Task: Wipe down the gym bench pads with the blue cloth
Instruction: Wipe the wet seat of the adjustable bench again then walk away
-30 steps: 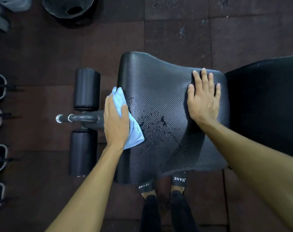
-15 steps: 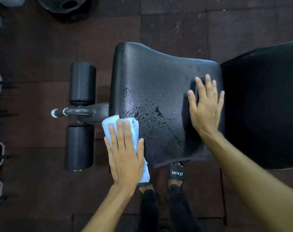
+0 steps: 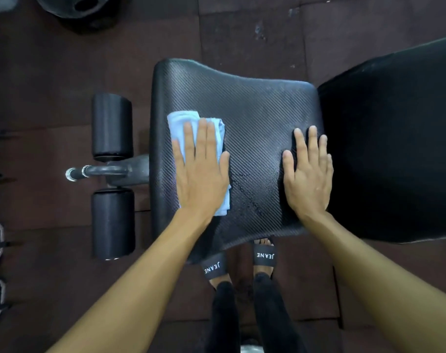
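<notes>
The left hand lies flat, fingers straight, pressing the folded light blue cloth onto the left part of the bench's black bumpy seat pad, and the right hand rests flat near its right edge, holding nothing. Wet drops shine between the hands, so this pad looks only partly wiped. The big dark back pad probably waits too.

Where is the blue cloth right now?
In the head view the blue cloth lies on the left part of the textured seat pad, pressed flat under the left hand, just right of the two foam rollers.
</notes>
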`<action>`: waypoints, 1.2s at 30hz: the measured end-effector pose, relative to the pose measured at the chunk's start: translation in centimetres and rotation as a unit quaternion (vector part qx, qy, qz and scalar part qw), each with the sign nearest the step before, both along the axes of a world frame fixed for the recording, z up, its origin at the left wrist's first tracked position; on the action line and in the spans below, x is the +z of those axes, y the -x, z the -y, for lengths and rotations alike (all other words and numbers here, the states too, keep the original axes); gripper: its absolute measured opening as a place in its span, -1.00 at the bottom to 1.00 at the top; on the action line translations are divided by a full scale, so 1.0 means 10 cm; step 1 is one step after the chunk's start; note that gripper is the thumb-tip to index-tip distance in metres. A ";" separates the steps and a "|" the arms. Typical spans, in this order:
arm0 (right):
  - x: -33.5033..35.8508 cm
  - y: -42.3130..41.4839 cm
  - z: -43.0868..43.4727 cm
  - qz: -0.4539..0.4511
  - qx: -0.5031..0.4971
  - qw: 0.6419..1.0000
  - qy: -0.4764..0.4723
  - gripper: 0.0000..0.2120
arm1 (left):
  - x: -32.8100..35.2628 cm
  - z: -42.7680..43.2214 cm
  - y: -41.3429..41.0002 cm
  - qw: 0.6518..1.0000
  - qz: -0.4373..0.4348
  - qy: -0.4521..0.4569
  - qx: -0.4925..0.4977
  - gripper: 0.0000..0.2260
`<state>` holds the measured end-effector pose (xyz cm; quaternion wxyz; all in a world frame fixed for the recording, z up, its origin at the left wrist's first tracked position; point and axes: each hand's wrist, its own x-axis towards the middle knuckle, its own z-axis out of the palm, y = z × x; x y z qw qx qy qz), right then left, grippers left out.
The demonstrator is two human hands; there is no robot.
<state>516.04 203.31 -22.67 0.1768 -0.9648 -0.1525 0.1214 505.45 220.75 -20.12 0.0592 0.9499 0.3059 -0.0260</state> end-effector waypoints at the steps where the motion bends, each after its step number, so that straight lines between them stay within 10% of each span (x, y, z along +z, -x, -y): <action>1: 0.01 0.00 0.00 -0.007 0.000 1.000 -0.003 -0.48 | 0.01 0.14 0.03 1.000 0.000 0.002 -0.009 -0.43; 14: 0.46 -0.38 0.31 -0.262 -0.128 0.892 -0.345 -0.64 | -0.09 1.59 -0.57 0.994 -0.010 0.066 -0.090 -0.43; 19: 0.55 0.06 0.33 -0.075 -0.155 0.943 -0.283 -0.67 | 0.08 1.17 -0.25 0.987 0.088 0.128 -0.034 -0.52; 26: 0.24 0.59 -0.02 -0.007 0.011 0.999 0.031 -0.35 | -0.03 0.19 0.49 0.999 -0.019 0.021 -0.026 -0.48; 36: 0.12 -0.16 -0.25 0.041 0.091 0.995 0.024 -0.45 | -0.08 0.15 0.53 0.998 -0.033 -0.009 -0.043 -0.47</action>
